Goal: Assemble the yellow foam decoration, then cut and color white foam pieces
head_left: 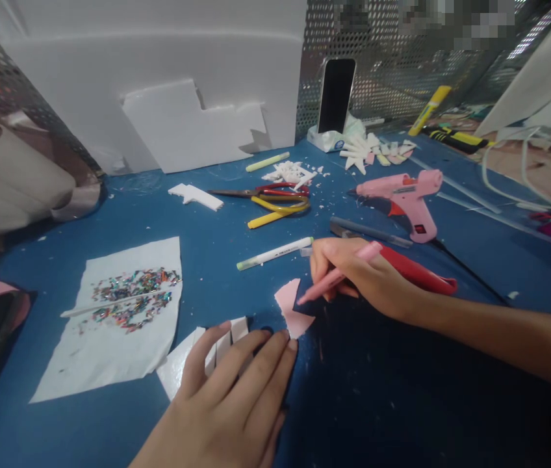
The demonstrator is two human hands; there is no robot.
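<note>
In my right hand [353,273] is a pink marker [336,276], held like a pen with its tip down and to the left. That tip is beside the notched edge of a small pink cut piece [291,305], which looks like foam or card. My left hand [236,396] lies flat with fingers stretched out, fingertips at the lower edge of the pink piece. Under and beside the left fingers are white cut pieces [180,361], partly hidden. Behind the hands lies a white pen with green ends [275,253].
At left, a white sheet [73,364] carries colourful flakes. Scissors [270,190] and a yellow marker [275,216] lie behind. A pink glue gun [402,192] with its cord stands at right, near a red object [416,270]. A phone [336,97] leans at the back.
</note>
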